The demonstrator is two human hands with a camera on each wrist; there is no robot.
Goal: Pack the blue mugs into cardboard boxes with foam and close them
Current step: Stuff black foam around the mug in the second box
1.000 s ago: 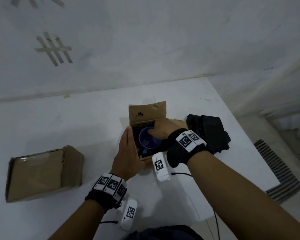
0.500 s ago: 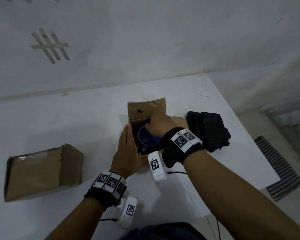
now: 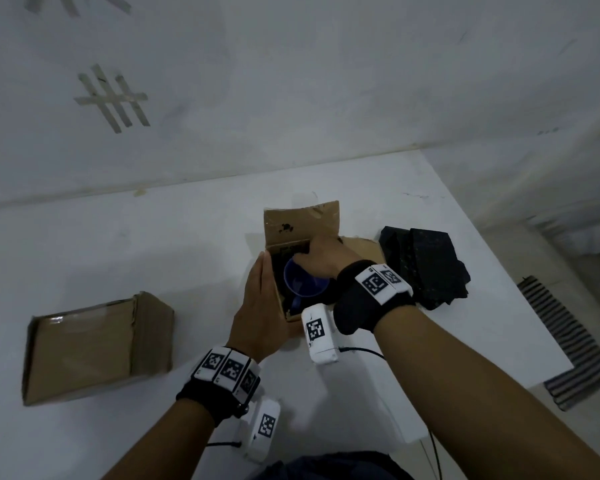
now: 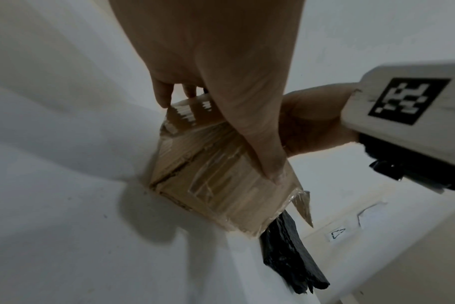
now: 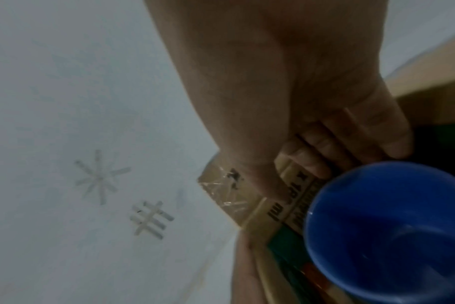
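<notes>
Since 1 second ago the blue mug (image 3: 303,282) has sunk deeper into the open box (image 3: 300,225): right hand (image 3: 321,259) grips its rim, left hand (image 3: 260,303) flat-fingered bracing the side; foam next.

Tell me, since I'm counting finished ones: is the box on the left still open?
No, the left cardboard box lies closed on the table, flaps shut.

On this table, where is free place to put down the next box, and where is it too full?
Bare table lies between the closed box and the open box, and along the far wall. Crowded: the open box, with both hands and the blue mug, and the black foam beside it.
</notes>
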